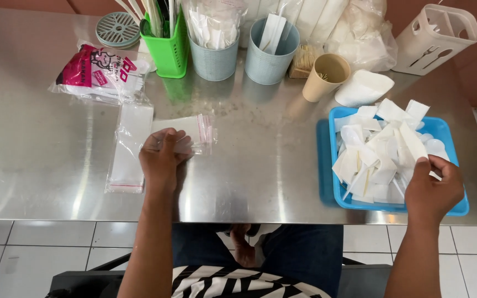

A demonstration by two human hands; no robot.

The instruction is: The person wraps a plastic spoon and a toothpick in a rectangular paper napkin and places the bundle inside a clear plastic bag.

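My left hand (161, 160) rests on the steel table (249, 165), fingers curled over a small clear plastic bag (194, 132) with a red seal strip. My right hand (432, 190) reaches into a blue tray (327, 165) at the right, gripping white wrapped packets (382, 154) from the pile of white plastic spoons and folded napkins inside it.
A stack of long clear bags (131, 146) lies left of my left hand, a pink-and-white packet (97, 72) behind it. At the back stand a green basket (167, 52), two grey-blue cups (213, 58), a paper cup of toothpicks (324, 77), a white cutlery holder (434, 36) and a round drain cover (117, 28).
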